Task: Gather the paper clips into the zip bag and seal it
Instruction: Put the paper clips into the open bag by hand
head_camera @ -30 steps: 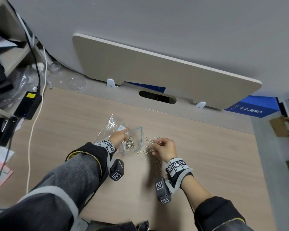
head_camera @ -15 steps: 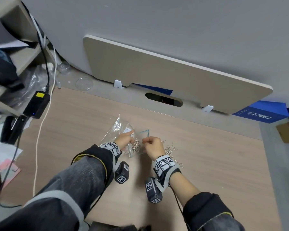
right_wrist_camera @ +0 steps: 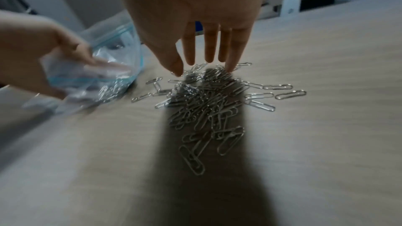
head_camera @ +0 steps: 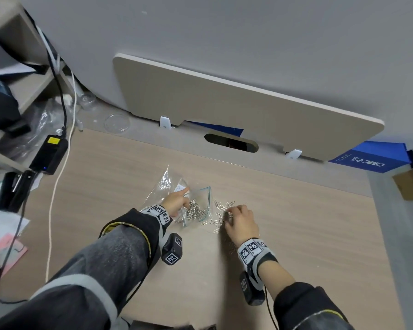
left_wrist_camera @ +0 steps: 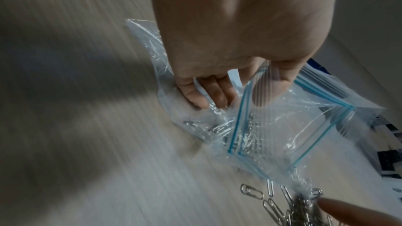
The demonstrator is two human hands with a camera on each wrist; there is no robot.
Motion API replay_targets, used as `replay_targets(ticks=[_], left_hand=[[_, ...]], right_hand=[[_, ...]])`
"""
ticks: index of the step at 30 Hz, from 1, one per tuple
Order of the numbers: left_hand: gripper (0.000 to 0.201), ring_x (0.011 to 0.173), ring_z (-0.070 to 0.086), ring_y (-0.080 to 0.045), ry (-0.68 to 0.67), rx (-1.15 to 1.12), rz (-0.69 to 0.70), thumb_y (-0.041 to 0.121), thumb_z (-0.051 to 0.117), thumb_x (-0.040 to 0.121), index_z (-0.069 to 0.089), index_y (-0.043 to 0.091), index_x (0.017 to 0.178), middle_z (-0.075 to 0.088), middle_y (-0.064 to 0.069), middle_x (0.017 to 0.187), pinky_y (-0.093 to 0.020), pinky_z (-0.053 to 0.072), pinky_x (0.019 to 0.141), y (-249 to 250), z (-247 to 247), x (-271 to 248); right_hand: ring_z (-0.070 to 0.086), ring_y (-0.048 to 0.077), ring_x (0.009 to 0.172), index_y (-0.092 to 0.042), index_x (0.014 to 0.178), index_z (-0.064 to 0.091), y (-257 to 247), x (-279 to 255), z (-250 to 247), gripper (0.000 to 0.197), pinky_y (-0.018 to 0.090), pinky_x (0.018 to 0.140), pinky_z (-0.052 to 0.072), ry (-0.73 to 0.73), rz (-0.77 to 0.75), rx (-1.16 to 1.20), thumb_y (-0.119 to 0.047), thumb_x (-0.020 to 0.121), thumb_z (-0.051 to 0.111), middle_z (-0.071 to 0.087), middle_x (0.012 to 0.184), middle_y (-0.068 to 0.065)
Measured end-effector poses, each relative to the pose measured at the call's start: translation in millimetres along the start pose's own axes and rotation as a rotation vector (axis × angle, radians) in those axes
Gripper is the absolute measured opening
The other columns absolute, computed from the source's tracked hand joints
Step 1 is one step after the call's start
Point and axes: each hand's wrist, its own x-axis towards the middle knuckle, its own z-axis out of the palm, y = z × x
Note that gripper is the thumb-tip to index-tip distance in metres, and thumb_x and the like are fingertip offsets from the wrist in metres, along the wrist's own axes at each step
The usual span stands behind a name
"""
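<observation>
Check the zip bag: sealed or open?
Open. Zip bag mouth gapes, blue zip edges apart; left hand holds it.

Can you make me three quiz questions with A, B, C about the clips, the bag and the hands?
1. Where is the loose clip pile?
A. right of the bag
B. on the shelf
C. on the adapter

2. What colour is the bag's zip line?
A. red
B. blue
C. yellow

3. How is the bag's mouth?
A. sealed
B. knotted
C. held open

Answers: 1 A, the pile lies under the right hand. 2 B, blue lines edge the mouth. 3 C, the left hand spreads it.
</observation>
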Motion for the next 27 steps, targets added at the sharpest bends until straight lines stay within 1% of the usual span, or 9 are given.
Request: replay_targets(ticks=[3, 6, 9, 11, 14, 16, 20, 25, 27], left_hand=[[0.075, 0.057, 0.037, -0.012, 0.013, -0.030, -0.028, -0.003, 0.046, 0.077, 0.040, 0.035, 0.142, 0.054, -0.016, 0.126, -0.018, 0.033, 0.039, 0, 0, 1], [0.071, 0.077, 0.042, -0.016, 0.015, -0.090, -0.067, -0.002, 0.043, 0.079, 0.045, 0.035, 0.139, 0.056, -0.016, 0.117, -0.024, 0.036, 0.056, -2, 1, 3], [0.067, 0.093, 0.043, -0.019, 0.009, -0.123, -0.093, -0.002, 0.042, 0.082, 0.046, 0.035, 0.137, 0.052, -0.007, 0.099, -0.031, 0.038, 0.071, -3, 0, 2], [0.066, 0.097, 0.044, -0.019, 0.009, -0.124, -0.096, -0.001, 0.041, 0.083, 0.046, 0.034, 0.138, 0.053, -0.009, 0.104, -0.029, 0.038, 0.069, -3, -1, 3], [0.067, 0.096, 0.044, -0.020, 0.016, -0.126, -0.086, -0.002, 0.041, 0.081, 0.046, 0.036, 0.137, 0.051, -0.019, 0.134, -0.026, 0.039, 0.063, -2, -1, 2], [0.069, 0.093, 0.043, -0.020, 0.007, -0.117, -0.068, -0.003, 0.041, 0.081, 0.044, 0.036, 0.138, 0.046, -0.017, 0.140, -0.024, 0.038, 0.057, 0, 0, 2], [0.071, 0.084, 0.042, -0.017, 0.013, -0.135, -0.065, -0.003, 0.041, 0.079, 0.044, 0.037, 0.138, 0.047, -0.014, 0.139, -0.024, 0.037, 0.059, -1, 1, 3], [0.069, 0.117, 0.047, -0.028, 0.022, -0.161, -0.076, -0.002, 0.042, 0.080, 0.046, 0.037, 0.137, 0.046, -0.012, 0.139, -0.034, 0.040, 0.078, -2, 2, 2], [0.069, 0.113, 0.049, -0.027, 0.015, -0.155, -0.072, -0.002, 0.042, 0.080, 0.046, 0.038, 0.137, 0.047, -0.012, 0.139, -0.032, 0.041, 0.075, -2, 2, 2]], right_hand=[[0.044, 0.031, 0.120, -0.018, 0.119, 0.057, -15, 0, 12, 0.038, 0.040, 0.092, 0.047, -0.011, -0.285, -0.085, -0.019, 0.082, 0.055, 0.048, 0.131, 0.005], [0.049, 0.034, 0.120, -0.012, 0.116, 0.058, -25, 2, 24, 0.039, 0.043, 0.091, 0.051, -0.038, -0.478, -0.171, -0.019, 0.078, 0.058, 0.051, 0.134, 0.010], [0.061, 0.028, 0.109, -0.010, 0.106, 0.066, -25, -1, 26, 0.042, 0.034, 0.073, 0.059, -0.099, -0.512, -0.254, -0.022, 0.066, 0.073, 0.060, 0.123, 0.010], [0.066, 0.023, 0.103, -0.010, 0.105, 0.069, -14, -7, 28, 0.048, 0.026, 0.067, 0.058, -0.089, -0.543, -0.304, -0.019, 0.058, 0.078, 0.064, 0.119, 0.008], [0.067, 0.024, 0.100, -0.006, 0.107, 0.067, 8, -11, 25, 0.052, 0.027, 0.070, 0.058, -0.072, -0.567, -0.302, -0.014, 0.057, 0.077, 0.064, 0.117, 0.009], [0.066, 0.025, 0.098, -0.006, 0.106, 0.066, 14, -13, 19, 0.052, 0.028, 0.069, 0.059, -0.059, -0.560, -0.316, -0.013, 0.055, 0.076, 0.064, 0.113, 0.008], [0.060, 0.027, 0.113, -0.010, 0.119, 0.059, 1, -11, 13, 0.057, 0.033, 0.079, 0.058, -0.048, -0.613, -0.344, -0.024, 0.065, 0.067, 0.058, 0.128, 0.008], [0.057, 0.025, 0.121, -0.013, 0.131, 0.053, -10, -18, 33, 0.056, 0.036, 0.093, 0.053, -0.159, -0.724, -0.427, -0.039, 0.081, 0.046, 0.056, 0.136, 0.005], [0.056, 0.023, 0.124, -0.012, 0.133, 0.053, 3, -21, 35, 0.056, 0.037, 0.096, 0.051, -0.167, -0.695, -0.453, -0.040, 0.087, 0.037, 0.054, 0.140, 0.004]])
